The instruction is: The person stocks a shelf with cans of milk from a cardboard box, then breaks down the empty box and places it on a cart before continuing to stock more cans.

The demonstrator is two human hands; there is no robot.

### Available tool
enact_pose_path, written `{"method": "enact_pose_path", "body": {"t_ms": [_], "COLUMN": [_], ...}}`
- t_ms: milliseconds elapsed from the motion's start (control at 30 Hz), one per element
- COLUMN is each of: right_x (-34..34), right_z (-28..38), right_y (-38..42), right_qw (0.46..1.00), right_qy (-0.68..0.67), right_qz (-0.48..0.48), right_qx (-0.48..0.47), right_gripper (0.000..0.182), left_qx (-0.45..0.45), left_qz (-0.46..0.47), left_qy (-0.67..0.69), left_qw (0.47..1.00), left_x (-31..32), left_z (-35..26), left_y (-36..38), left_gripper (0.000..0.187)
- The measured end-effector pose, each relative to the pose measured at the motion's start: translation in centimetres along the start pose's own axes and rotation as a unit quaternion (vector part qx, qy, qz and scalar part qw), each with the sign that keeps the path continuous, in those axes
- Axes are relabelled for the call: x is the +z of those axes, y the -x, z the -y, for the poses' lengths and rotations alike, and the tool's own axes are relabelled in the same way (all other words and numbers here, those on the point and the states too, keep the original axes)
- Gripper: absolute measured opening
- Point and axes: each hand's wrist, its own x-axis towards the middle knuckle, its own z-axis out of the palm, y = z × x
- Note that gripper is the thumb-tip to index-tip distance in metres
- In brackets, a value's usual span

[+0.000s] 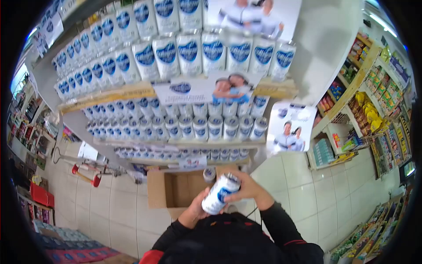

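A white can with a blue label (216,200) is held tilted in front of my body. My left hand (196,207) supports its lower left side, with the fingers partly hidden. My right hand (250,190) is wrapped round its upper right part. Just beyond my hands lies an open cardboard box (157,189) on the floor, with another can (209,174) standing inside at its right side.
Shelves (118,93) with rows of similar cans rise ahead. A poster (290,127) hangs at their right end. Stocked shelves (332,143) stand at right, and a red-handled trolley (96,179) at left. Tiled floor (303,193) surrounds the box.
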Motion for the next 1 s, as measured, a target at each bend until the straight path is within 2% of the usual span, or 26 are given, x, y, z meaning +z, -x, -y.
{"method": "enact_pose_path", "body": {"t_ms": [33,67,100,133,167,233,267,300,333,367,433,467,500,567,633,667,700,733,800,933,1000], "right_x": [-0.1,-0.5,-0.9,-1.8,-2.7,-5.2,-6.1,-7.1,-8.3,-9.2,-11.2,-13.0,-14.3,-16.2,-17.8,-18.7,-19.3,-19.8,-20.6,-21.7,-22.0], "right_z": [0.9,2.4,4.4,6.9,9.9,15.1,17.2,19.7,21.5,23.5,26.0,26.2,26.9,27.7,28.3,28.4,28.5,28.8,29.6,29.9,29.8], "right_y": [0.1,0.2,0.4,0.5,1.0,2.3,2.2,2.0,1.2,0.6,-2.2,-4.6,-6.7,-10.8,-13.8,-15.5,-17.0,-18.2,-19.7,-21.6,-22.6], "right_qw": [0.998,0.991,0.978,0.972,0.958,0.926,0.867,0.792,0.728,0.658,0.638,0.695,0.694,0.689,0.690,0.708,0.724,0.727,0.755,0.768,0.776], "right_qy": [0.036,0.101,0.165,0.166,0.198,0.245,0.282,0.357,0.409,0.494,0.517,0.454,0.457,0.497,0.515,0.519,0.522,0.517,0.505,0.515,0.526], "right_qz": [-0.017,-0.020,-0.024,-0.027,-0.056,-0.116,-0.189,-0.251,-0.293,-0.340,-0.384,-0.365,-0.349,-0.350,-0.345,-0.342,-0.339,-0.334,-0.346,-0.332,-0.308], "right_qx": [-0.043,-0.087,-0.128,-0.166,-0.199,-0.264,-0.365,-0.427,-0.466,-0.455,-0.423,-0.421,-0.433,-0.394,-0.373,-0.335,-0.298,-0.305,-0.235,-0.188,-0.161], "right_gripper": [0.055,0.056,0.058,0.056,0.056,0.058,0.058,0.061,0.064,0.064,0.060,0.059,0.056,0.060,0.062,0.065,0.069,0.069,0.073,0.073,0.071], "left_qx": [0.001,0.039,0.017,0.023,0.026,0.072,0.074,0.111,0.146,0.147,0.200,0.201,0.223,0.251,0.286,0.293,0.300,0.306,0.315,0.303,0.306], "left_qz": [0.019,-0.092,-0.028,0.018,0.029,-0.159,-0.153,-0.229,-0.303,-0.298,-0.379,-0.378,-0.397,-0.415,-0.392,-0.395,-0.398,-0.400,-0.424,-0.496,-0.497], "left_qy": [-0.009,-0.066,-0.078,-0.111,-0.123,-0.289,-0.296,-0.316,-0.333,-0.339,-0.263,-0.264,-0.248,-0.232,-0.212,-0.211,-0.222,-0.232,-0.226,-0.206,-0.205], "left_qw": [1.000,0.993,0.996,0.993,0.992,0.941,0.940,0.914,0.881,0.880,0.864,0.864,0.855,0.843,0.848,0.844,0.838,0.832,0.818,0.787,0.786], "left_x": [-0.1,1.6,1.6,0.9,1.2,2.2,1.5,0.6,-0.3,-1.2,-2.7,-3.0,-3.1,-4.2,-5.9,-6.2,-6.4,-6.5,-5.2,-5.8,-6.2], "left_z": [0.0,0.2,-0.5,-1.0,-1.7,-2.7,-2.7,-2.5,-2.3,-2.1,-1.4,-1.0,-0.7,0.0,0.8,1.2,1.4,1.6,2.1,2.8,3.1], "left_y": [-0.3,-0.3,-0.5,-0.8,-0.8,0.1,0.4,0.8,1.4,2.0,3.4,3.9,4.3,5.0,5.5,5.8,6.1,6.3,6.5,7.1,7.2], "left_gripper": [0.063,0.063,0.063,0.057,0.057,0.047,0.047,0.044,0.042,0.042,0.034,0.034,0.031,0.027,0.037,0.037,0.041,0.046,0.045,0.047,0.048]}}
